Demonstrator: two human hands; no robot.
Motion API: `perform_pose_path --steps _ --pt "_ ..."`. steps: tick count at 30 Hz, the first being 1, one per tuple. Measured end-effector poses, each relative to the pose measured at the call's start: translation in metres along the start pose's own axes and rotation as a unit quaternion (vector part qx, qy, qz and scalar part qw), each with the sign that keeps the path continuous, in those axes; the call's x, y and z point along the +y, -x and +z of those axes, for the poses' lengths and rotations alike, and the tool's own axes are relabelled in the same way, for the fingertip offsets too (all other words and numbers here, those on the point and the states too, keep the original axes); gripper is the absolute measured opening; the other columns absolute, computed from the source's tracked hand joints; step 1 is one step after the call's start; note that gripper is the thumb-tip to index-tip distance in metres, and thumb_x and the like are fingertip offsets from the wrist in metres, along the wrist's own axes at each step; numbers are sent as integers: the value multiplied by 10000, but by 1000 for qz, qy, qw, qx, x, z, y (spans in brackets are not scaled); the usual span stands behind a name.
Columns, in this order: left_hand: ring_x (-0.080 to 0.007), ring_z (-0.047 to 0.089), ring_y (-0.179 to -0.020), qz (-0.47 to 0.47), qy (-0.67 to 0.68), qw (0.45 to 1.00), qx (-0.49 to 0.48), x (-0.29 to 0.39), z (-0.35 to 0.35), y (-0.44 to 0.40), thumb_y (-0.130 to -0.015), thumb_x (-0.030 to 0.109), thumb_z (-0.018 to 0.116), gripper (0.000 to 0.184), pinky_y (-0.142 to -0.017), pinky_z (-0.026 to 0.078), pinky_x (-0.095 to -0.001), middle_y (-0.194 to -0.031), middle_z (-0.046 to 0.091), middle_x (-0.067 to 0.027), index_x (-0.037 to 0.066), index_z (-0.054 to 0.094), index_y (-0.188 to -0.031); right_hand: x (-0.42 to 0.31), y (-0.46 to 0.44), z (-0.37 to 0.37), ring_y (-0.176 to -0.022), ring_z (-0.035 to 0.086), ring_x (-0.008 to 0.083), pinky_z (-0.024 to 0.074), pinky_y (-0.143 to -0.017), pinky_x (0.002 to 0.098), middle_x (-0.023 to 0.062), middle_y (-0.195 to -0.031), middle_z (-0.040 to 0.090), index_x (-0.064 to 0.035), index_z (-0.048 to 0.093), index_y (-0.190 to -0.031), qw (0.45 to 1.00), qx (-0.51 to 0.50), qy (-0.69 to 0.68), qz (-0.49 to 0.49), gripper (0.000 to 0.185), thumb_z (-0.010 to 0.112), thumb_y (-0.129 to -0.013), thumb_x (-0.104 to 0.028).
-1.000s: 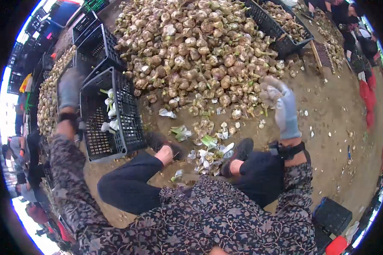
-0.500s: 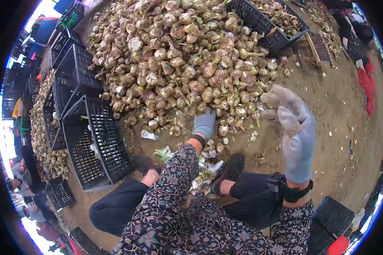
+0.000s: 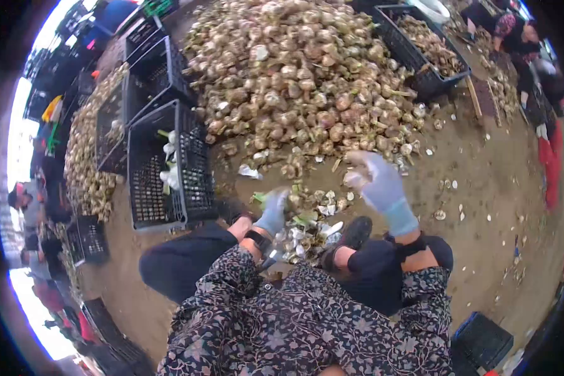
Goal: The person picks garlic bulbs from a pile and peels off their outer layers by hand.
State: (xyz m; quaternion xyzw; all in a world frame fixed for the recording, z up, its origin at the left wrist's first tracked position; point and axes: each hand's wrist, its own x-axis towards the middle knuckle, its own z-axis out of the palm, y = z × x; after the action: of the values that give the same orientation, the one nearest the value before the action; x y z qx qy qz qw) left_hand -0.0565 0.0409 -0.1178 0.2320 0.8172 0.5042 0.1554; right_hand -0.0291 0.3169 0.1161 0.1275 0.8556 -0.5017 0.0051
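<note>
My left hand (image 3: 274, 213), in a grey-white glove, is low in front of me beside a heap of garlic skins and trimmings (image 3: 304, 241). Motion blurs its fingers, and I cannot see whether they hold anything. To the right, my right hand (image 3: 382, 188) hangs over the ground by the near edge of the garlic pile (image 3: 301, 81). Its stained glove fingers are curved and apart, somewhat blurred, with nothing visible between them. Unpeeled bulbs with short stems make up the pile. A few white garlic bulbs (image 3: 170, 178) lie in the black crate (image 3: 153, 216) on my left.
Another black crate (image 3: 150, 81) stands behind the left one, near a second garlic heap (image 3: 94, 141). A crate of stem cuttings (image 3: 429, 78) sits at the back right, by a wooden board (image 3: 476, 97). Other people are at both sides. A dark crate (image 3: 482, 341) is at lower right.
My left hand has come back from the pile's edge towards the skins. The right hand has moved left and lower relative to my body. The view has shifted, and white bulbs in the left crate show more.
</note>
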Motion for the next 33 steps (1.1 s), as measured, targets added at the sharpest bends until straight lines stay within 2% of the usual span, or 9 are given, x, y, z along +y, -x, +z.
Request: perform_pose_path --steps 4,7,9,12,14,22,27,31,33 --pt "-176 594 -915 -64 291 945 133 76 -28 7 -969 342 441 448 -767 499 -307 -1103 582 -73 13 460 -1271 4 24 85 -1085 541 285 395 -995 382 144 -1187 570 -54 548 -1234 973 -22 35 -226 645 759 -738 -409" --pt "-92 584 -836 -102 539 835 34 161 -64 23 -968 365 451 502 -705 483 -240 -1032 602 -29 30 389 -1337 8 40 153 -1029 558 224 459 -888 330 133 -1130 571 -37 560 -1189 982 25 -143 -118 599 757 -757 -401" --pt "-91 584 -811 -108 501 858 30 174 -74 36 -947 335 507 509 -693 479 -237 -1012 608 -25 28 386 -1335 -2 46 158 -975 576 188 475 -848 302 113 -1085 587 -32 572 -1166 981 55 -142 -117 540 752 -777 -361" --pt "-113 585 -897 -64 464 882 53 173 -72 49 -861 229 670 583 -751 487 -244 -1071 590 -47 23 382 -1324 -35 55 144 -856 575 120 482 -771 258 42 -981 609 -24 596 -1109 901 -78 -427 15 406 729 -812 -265" --pt "-130 548 -1038 99 336 931 107 176 -68 53 -834 185 702 601 -850 475 -264 -1182 543 -78 24 381 -1316 -43 58 140 -803 556 80 469 -733 228 0 -929 611 -27 611 -1073 896 -129 -423 51 322 711 -827 -208" --pt "-162 514 -1068 40 296 949 101 176 -64 69 -815 192 709 488 -949 407 -314 -1139 551 -89 8 474 -1201 -60 76 118 -942 579 102 462 -841 220 60 -1070 609 52 470 -1290 818 -255 -512 62 488 602 -866 -152" --pt "-115 611 -803 -49 349 919 179 184 -70 65 -795 147 713 514 -633 528 -240 -954 620 -61 3 444 -1208 -32 84 103 -1031 596 185 495 -896 303 151 -1267 523 65 353 -1369 737 -273 -616 56 610 613 -848 -116" --pt "-142 600 -909 -29 411 897 162 184 -79 60 -772 109 720 523 -711 535 -274 -1081 572 -108 11 443 -1205 -28 89 94 -1018 593 185 500 -850 288 119 -1186 573 61 444 -1311 833 -192 -513 77 490 587 -855 -46" --pt "-219 572 -1022 100 101 970 199 172 -72 55 -747 141 742 579 -828 502 -337 -1157 530 -142 14 444 -1227 -37 85 98 -997 596 175 492 -834 276 97 -1147 595 39 513 -1247 889 -163 -426 50 414 596 -854 -59"
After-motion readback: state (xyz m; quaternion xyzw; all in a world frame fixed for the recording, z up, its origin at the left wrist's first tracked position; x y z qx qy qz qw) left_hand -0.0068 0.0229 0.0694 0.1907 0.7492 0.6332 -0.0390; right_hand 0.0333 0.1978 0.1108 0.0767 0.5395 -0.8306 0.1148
